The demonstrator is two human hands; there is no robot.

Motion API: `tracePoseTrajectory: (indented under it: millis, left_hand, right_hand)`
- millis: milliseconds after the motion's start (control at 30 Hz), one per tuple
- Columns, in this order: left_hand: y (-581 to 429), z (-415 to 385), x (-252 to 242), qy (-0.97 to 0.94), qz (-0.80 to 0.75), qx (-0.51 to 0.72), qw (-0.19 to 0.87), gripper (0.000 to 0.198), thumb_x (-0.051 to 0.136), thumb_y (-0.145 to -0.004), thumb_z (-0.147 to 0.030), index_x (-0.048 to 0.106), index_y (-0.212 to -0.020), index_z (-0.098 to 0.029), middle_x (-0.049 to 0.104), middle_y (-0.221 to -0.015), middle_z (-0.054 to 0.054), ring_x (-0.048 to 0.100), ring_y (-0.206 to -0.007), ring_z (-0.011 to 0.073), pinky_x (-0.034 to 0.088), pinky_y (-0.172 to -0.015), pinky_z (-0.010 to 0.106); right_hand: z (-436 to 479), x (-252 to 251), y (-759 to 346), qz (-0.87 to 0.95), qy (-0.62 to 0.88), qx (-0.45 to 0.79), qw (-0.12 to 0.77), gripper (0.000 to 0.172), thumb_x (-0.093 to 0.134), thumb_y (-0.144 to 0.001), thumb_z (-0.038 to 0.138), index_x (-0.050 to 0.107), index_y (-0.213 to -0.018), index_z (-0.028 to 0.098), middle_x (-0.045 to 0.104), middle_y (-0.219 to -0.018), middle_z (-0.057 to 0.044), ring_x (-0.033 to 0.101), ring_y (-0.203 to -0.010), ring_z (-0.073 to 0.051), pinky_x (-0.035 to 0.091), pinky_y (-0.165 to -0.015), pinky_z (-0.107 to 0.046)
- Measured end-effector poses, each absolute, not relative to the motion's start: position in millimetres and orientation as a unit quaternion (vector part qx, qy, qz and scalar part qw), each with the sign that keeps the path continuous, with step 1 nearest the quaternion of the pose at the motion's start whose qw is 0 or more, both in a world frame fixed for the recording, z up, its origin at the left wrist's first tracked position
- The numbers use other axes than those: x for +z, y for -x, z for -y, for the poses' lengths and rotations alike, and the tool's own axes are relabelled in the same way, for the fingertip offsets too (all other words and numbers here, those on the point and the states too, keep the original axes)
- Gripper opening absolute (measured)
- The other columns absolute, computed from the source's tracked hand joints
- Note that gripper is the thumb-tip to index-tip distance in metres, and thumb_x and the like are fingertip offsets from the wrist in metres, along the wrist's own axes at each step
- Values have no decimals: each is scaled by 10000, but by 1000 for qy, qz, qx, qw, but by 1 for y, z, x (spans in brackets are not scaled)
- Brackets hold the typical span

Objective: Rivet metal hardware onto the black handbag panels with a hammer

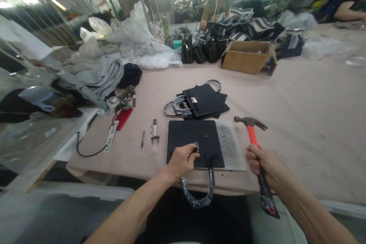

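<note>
A flat black bag (194, 137) lies on a grey pad (230, 143) at the near edge of the table, its wrapped handle (200, 194) hanging over the edge. My left hand (183, 160) is closed on a small metal punch (196, 146) standing upright on the bag. My right hand (264, 166) grips a hammer (251, 124) with an orange and black handle, its head raised a little to the right of the bag.
A stack of black bags (204, 101) with wrapped handles lies just beyond. Small metal tools (154, 131), a red phone (124, 118) and a black cable (85, 148) lie to the left. A cardboard box (247, 57), more bags and plastic wrap sit farther back. Another person's arm (347, 5) rests at the far right.
</note>
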State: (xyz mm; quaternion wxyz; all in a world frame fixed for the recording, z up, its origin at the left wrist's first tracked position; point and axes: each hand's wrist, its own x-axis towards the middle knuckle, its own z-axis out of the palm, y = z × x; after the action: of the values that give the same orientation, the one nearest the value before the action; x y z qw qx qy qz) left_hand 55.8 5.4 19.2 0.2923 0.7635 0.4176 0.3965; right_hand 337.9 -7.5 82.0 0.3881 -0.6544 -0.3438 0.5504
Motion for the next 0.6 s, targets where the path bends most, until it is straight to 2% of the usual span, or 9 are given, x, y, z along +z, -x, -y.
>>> tracePoseTrajectory:
  millis: [100, 167, 233, 333, 400, 500, 533, 600]
  left_hand:
    - [-56, -6, 18, -769, -417, 390, 288, 100, 558, -891, -124, 618, -932, -191, 698, -840, 36, 691, -767, 175, 542, -729, 262]
    - [-56, -6, 16, -771, -420, 384, 284, 95, 555, -895, -128, 616, -929, -191, 693, -832, 38, 685, -757, 174, 537, -723, 263]
    - [-56, -6, 14, -772, -424, 380, 284, 99, 553, -895, -125, 617, -934, -191, 695, -835, 39, 684, -758, 174, 535, -720, 262]
    - [-56, -6, 12, -775, -424, 379, 276, 97, 560, -892, -125, 619, -933, -191, 691, -820, 37, 683, -744, 174, 533, -702, 259]
    - [-56, -6, 12, -782, -417, 379, 268, 90, 561, -894, -126, 618, -923, -190, 687, -815, 37, 682, -743, 176, 534, -705, 260]
    - [-55, -6, 13, -788, -408, 379, 264, 93, 552, -902, -119, 612, -923, -188, 688, -841, 41, 683, -771, 177, 534, -733, 263]
    - [-55, -6, 13, -789, -407, 379, 263, 97, 552, -900, -114, 610, -926, -186, 687, -841, 40, 682, -767, 177, 533, -729, 262]
    - [-55, -7, 13, -791, -406, 377, 259, 106, 558, -885, -100, 609, -926, -184, 683, -819, 37, 680, -743, 178, 529, -702, 257]
  right_hand:
    - [26, 119, -320, 475, 677, 399, 396, 333, 462, -942, 555, 491, -830, 243, 455, -586, 42, 391, -407, -111, 287, -378, -232]
    - [37, 138, -310, 620, 652, 255, 354, 370, 438, -965, 553, 500, -772, 243, 499, -554, 17, 443, -426, -131, 300, -416, -262]
    - [45, 150, -303, 731, 599, 153, 290, 378, 417, -982, 510, 478, -717, 248, 504, -513, 10, 433, -406, -137, 265, -433, -285]
    - [51, 162, -295, 803, 548, 98, 215, 393, 375, -1008, 479, 463, -698, 254, 503, -481, 17, 389, -354, -133, 198, -424, -304]
    - [53, 169, -291, 802, 544, 61, 240, 382, 371, -1022, 470, 458, -716, 258, 483, -471, 29, 379, -343, -128, 201, -420, -302]
    - [57, 173, -286, 762, 550, -20, 340, 316, 370, -1038, 414, 473, -783, 259, 462, -487, 37, 406, -366, -130, 233, -427, -292]
    - [58, 171, -285, 762, 545, -30, 348, 311, 359, -1042, 394, 472, -786, 258, 466, -487, 35, 409, -365, -132, 229, -424, -294]
    - [58, 166, -286, 793, 531, -8, 299, 331, 346, -1039, 373, 462, -752, 257, 490, -478, 25, 397, -345, -133, 199, -412, -305]
